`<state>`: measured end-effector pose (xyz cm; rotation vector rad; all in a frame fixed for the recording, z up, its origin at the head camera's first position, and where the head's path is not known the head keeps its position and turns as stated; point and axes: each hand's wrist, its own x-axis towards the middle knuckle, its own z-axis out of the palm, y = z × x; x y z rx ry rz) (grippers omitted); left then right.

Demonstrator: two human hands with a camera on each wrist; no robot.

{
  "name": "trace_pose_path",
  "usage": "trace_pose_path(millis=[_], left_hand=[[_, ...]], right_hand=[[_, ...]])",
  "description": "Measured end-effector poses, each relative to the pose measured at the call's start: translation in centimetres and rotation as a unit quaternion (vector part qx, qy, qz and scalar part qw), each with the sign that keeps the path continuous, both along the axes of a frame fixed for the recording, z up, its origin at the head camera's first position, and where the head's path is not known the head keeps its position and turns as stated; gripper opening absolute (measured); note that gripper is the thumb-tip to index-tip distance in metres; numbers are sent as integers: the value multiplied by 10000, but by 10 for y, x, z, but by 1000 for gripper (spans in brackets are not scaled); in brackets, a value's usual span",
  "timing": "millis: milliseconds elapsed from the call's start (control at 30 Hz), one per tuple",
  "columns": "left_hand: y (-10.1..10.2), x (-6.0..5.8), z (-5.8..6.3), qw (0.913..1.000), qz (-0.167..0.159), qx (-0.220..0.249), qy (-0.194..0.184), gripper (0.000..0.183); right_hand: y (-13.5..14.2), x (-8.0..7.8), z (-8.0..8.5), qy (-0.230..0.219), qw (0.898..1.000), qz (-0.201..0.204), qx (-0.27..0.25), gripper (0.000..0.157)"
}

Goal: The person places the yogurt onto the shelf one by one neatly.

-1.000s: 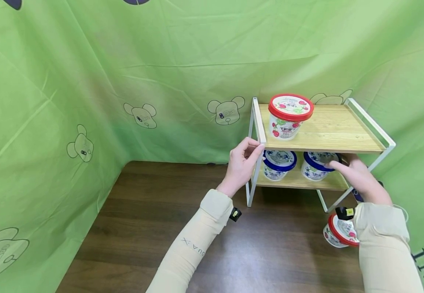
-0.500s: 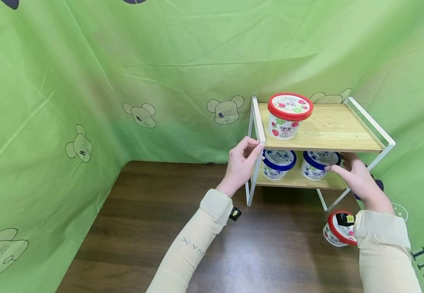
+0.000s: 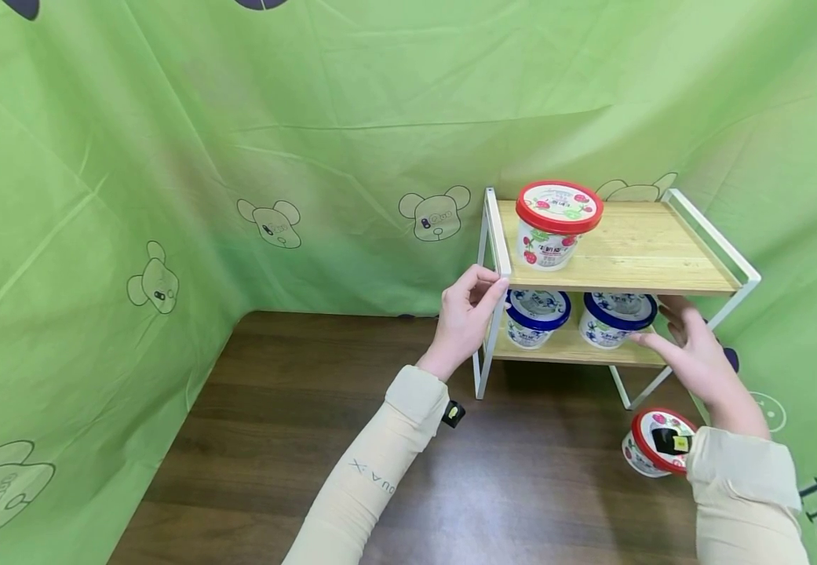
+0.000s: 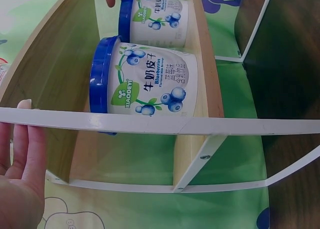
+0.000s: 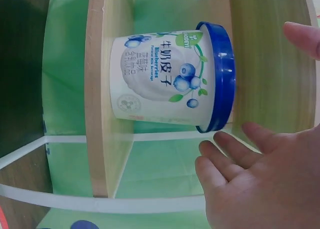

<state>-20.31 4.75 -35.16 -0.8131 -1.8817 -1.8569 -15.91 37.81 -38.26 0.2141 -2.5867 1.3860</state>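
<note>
My left hand (image 3: 461, 318) grips the white metal frame (image 3: 498, 235) at the front left corner of a small two-tier wooden shelf (image 3: 648, 247). On its lower tier stand two blue-lidded blueberry milk tubs, the left tub (image 3: 531, 333) and the right tub (image 3: 604, 329). Beside the right one is my right hand (image 3: 701, 357), fingers spread and thumb apart. In the right wrist view its fingertips are close to the blue lid (image 5: 222, 79), with nothing held. A red-lidded strawberry tub (image 3: 548, 245) stands at the left of the upper tier.
Another red-lidded tub (image 3: 636, 455) sits on the dark wooden table (image 3: 295, 439) below the shelf's right side, partly covered by my right wrist's camera. Green printed cloth (image 3: 337, 157) hangs behind and to the left. The upper board runs just over the blue lids.
My right hand has let go of the right blueberry tub and drawn back slightly to the right, its fingers opening. The left hand keeps its grip on the frame.
</note>
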Motion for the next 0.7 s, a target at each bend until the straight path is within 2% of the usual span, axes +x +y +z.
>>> trace_pose_path(millis=[433, 700], left_hand=[[0, 0, 0, 10000, -31, 36, 1, 5], [0, 1, 0, 10000, -33, -3, -33, 6]], right_hand=[[2, 18, 5, -13, 9999, 25, 162, 86], [6, 29, 1, -42, 9996, 0, 292, 87]])
